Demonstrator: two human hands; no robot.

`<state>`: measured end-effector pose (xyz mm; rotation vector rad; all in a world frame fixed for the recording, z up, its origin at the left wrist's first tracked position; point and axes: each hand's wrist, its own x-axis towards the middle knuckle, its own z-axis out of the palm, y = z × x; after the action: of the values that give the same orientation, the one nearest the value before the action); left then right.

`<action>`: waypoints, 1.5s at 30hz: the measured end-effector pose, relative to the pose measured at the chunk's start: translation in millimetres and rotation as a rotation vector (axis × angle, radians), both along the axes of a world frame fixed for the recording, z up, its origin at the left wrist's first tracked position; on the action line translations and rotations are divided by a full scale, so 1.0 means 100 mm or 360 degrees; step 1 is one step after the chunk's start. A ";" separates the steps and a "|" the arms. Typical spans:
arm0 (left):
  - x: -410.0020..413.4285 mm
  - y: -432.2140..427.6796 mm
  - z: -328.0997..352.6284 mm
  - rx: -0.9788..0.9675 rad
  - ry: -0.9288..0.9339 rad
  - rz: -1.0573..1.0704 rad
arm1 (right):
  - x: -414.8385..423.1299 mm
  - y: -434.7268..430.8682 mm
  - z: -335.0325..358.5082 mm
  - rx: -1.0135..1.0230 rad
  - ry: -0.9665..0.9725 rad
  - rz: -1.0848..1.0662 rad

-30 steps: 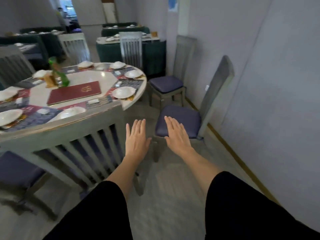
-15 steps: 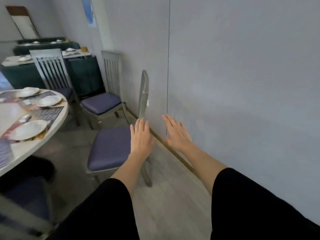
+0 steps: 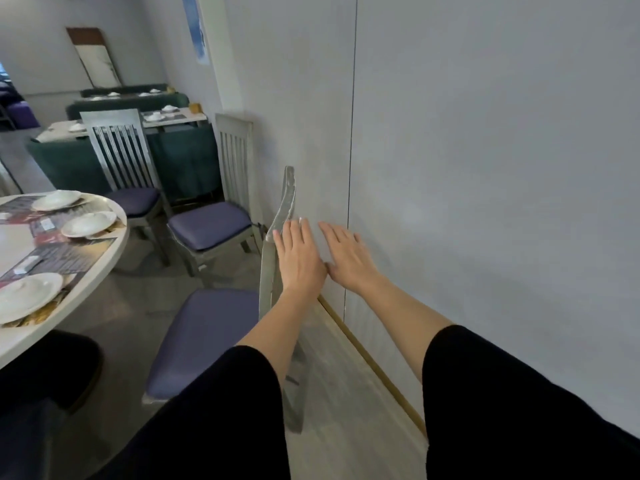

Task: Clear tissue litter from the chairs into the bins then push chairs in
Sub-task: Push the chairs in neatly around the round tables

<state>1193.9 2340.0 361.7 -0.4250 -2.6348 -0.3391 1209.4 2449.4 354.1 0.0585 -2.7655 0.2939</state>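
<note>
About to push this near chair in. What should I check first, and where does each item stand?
1. Seat free of tissue: ok on the visible part.
2. Left hand on the backrest: cannot tell; fingers straight at its edge.
3. Right hand free: ok, open, holds nothing.
4. Tucked under the table: not ok; it stands apart, back near the wall.
5. Path to the table: cannot tell; a dark shape lies under the table's edge.
6. Next chair free of tissue: ok.
</note>
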 end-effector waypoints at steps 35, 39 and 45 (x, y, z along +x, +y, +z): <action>-1.58 0.14 -0.16 -0.0451 0.0617 0.1024 | -3.38 0.36 0.04 0.0373 0.0582 0.1699; -1.31 -0.38 -0.12 -0.0535 0.0545 0.1103 | -3.19 -0.09 -0.02 0.0196 0.0667 0.1744; -0.92 -1.05 -0.06 -0.0357 0.0347 0.1313 | -2.73 -0.77 -0.12 0.0008 0.0747 0.1676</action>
<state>1101.4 2234.9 355.4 0.5337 -2.3853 0.2560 936.7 2372.1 341.9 1.3900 -2.0292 0.4461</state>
